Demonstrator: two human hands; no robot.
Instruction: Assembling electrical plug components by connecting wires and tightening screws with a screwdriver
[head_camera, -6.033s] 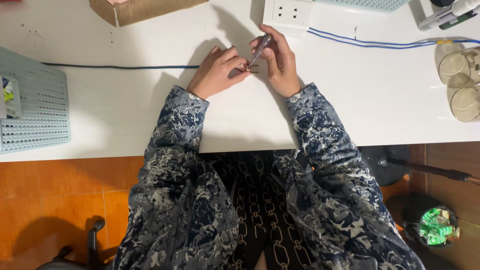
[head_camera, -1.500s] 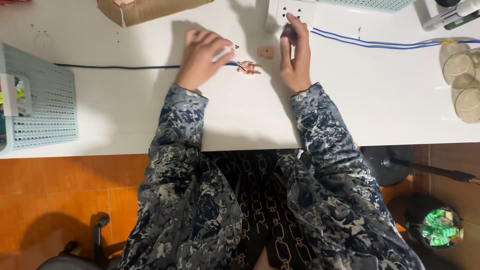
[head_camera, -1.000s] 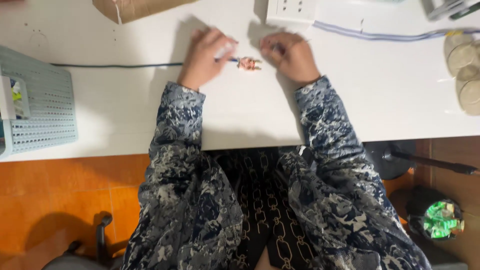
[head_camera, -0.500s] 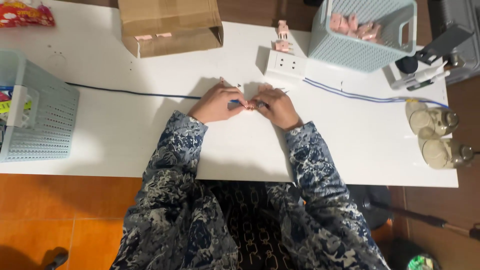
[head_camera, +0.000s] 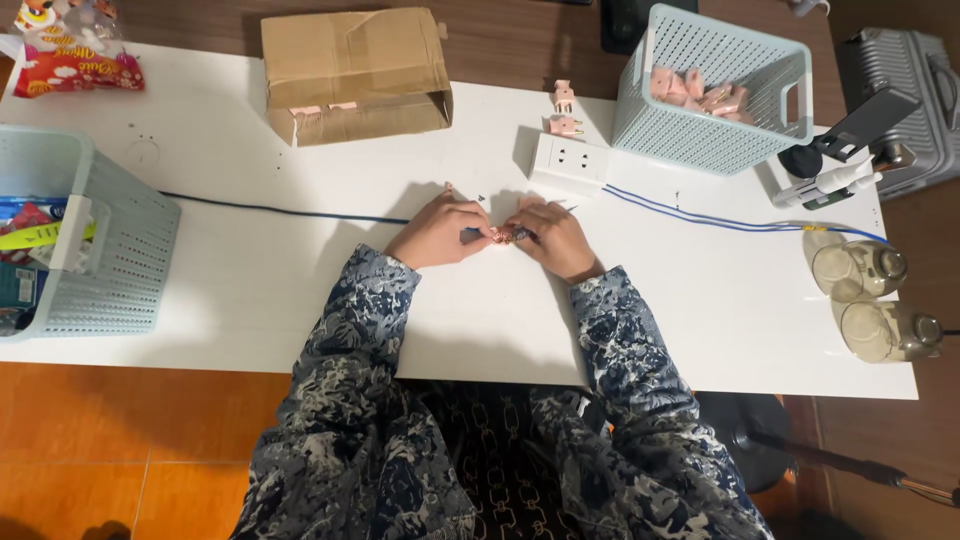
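Copper-coloured wire end (head_camera: 498, 236) sits pinched between fingertips of left hand (head_camera: 438, 231) and right hand (head_camera: 555, 238)

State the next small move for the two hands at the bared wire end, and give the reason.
Probably twist the copper strands tight: the left hand pinches the dark cable just behind them, and the right hand has its fingertips on them.

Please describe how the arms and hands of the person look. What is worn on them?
Both arms are covered by long sleeves of dark navy fabric with a mottled grey-white pattern, ending at the wrists. The left hand and right hand are bare: no gloves. No rings, watch or bracelet can be made out.
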